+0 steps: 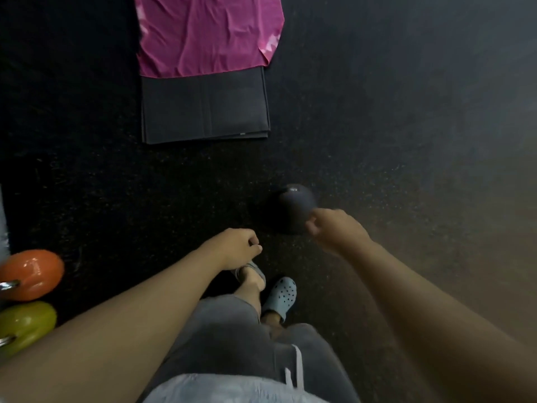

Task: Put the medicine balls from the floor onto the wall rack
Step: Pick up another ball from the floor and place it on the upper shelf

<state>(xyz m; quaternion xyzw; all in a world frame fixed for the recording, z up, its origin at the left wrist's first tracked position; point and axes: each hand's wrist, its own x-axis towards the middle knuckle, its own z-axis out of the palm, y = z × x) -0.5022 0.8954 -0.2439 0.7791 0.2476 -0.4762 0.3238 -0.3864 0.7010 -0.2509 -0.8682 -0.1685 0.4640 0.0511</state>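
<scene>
A dark grey medicine ball [293, 206] lies on the black rubber floor a little ahead of my feet. My right hand [334, 231] hangs just over the ball's near right edge, fingers curled, and I cannot tell if it touches the ball. My left hand [235, 248] is lower and to the left, above my left foot, fingers curled shut with nothing in them. The wall rack is out of view.
An orange kettlebell [32, 273] and a yellow-green kettlebell [27, 324] sit at the left edge. A folded dark mat [205, 107] with a pink cloth [209, 33] over it lies ahead. My feet in light blue clogs [282, 295] stand below the ball.
</scene>
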